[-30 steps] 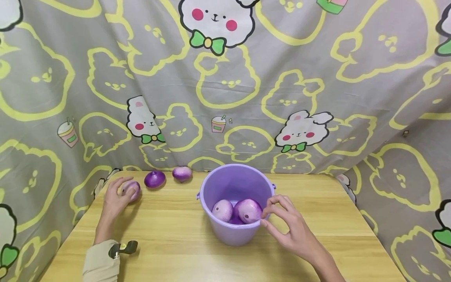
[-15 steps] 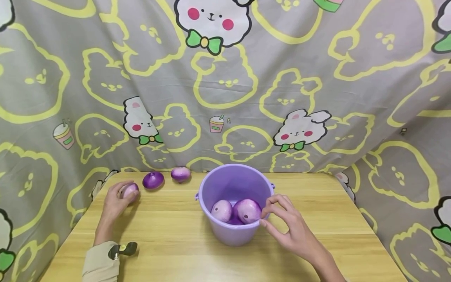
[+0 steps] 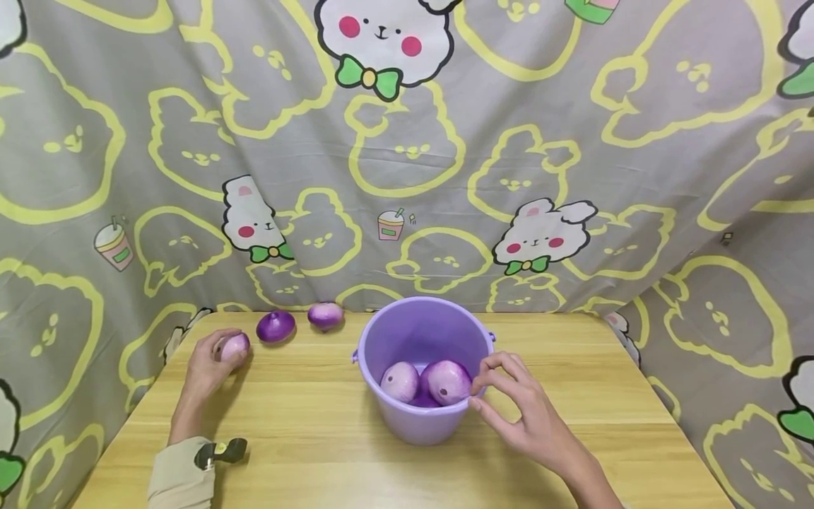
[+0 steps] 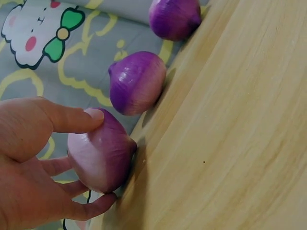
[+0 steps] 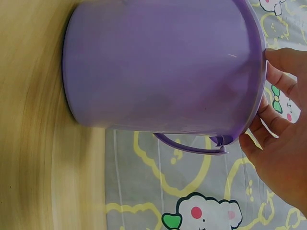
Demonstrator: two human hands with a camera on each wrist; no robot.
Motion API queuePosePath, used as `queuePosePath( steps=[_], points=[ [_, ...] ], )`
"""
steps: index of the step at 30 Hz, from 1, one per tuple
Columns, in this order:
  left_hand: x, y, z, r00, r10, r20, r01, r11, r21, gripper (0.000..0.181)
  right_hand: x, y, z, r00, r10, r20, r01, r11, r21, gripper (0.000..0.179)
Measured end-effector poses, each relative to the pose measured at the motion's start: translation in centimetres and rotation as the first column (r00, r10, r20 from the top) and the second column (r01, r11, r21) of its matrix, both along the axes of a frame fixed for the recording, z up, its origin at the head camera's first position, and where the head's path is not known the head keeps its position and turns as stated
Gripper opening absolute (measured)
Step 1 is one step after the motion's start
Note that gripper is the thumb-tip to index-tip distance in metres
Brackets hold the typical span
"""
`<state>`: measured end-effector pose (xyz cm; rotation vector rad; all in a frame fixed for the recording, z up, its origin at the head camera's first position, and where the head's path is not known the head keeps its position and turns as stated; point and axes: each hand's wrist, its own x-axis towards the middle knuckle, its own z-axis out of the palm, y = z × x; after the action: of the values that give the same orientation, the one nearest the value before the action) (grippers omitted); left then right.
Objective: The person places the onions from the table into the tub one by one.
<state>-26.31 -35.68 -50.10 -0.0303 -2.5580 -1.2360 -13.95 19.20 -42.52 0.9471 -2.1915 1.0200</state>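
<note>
Gripping the onion [image 3: 238, 346] at ten o'clock on the bench [image 3: 299, 424], the left hand [image 3: 206, 364] has its fingers curled round it. Near the centre, the pail [image 3: 425, 428] holds two purple-white onions [image 3: 398, 382]; the right hand [image 3: 524, 410] pinches its rim at four o'clock, fingers nearly closed. Two loose onions [image 3: 276, 327] lie toward two o'clock from the gripped one. At twelve hangs a rabbit-printed curtain [image 3: 410, 170].

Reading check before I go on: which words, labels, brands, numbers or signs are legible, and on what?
None legible.
Bucket: no lettering in view.
Onions: none in view.
Curtain: cartoons; printed cup label too small.
Wrist device: yellow patch too small.
</note>
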Motion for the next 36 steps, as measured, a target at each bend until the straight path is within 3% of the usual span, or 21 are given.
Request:
queuePosePath(
  steps=[9, 14, 36],
  points=[
    [0.6, -0.2, 0.1, 0.999, 0.027, -0.037, -0.027, 1.0, -0.001, 0.046, 0.1, 0.0, 0.1, 1.0, -0.001, 0.016, 0.001, 1.0, 0.0, 0.034],
    [1.0, -0.3, 0.2, 0.999, 0.044, -0.021, -0.044, 0.999, 0.011, 0.046, 0.2, 0.0, 0.2, 1.0, 0.003, 0.025, -0.003, 1.0, 0.001, 0.033],
    [2.2, 0.8, 2.2, 0.994, 0.104, -0.038, -0.103, 0.994, 0.03, 0.046, 0.2, 0.0, 0.2, 1.0, -0.007, 0.021, 0.007, 1.0, 0.003, 0.032]
  ],
)
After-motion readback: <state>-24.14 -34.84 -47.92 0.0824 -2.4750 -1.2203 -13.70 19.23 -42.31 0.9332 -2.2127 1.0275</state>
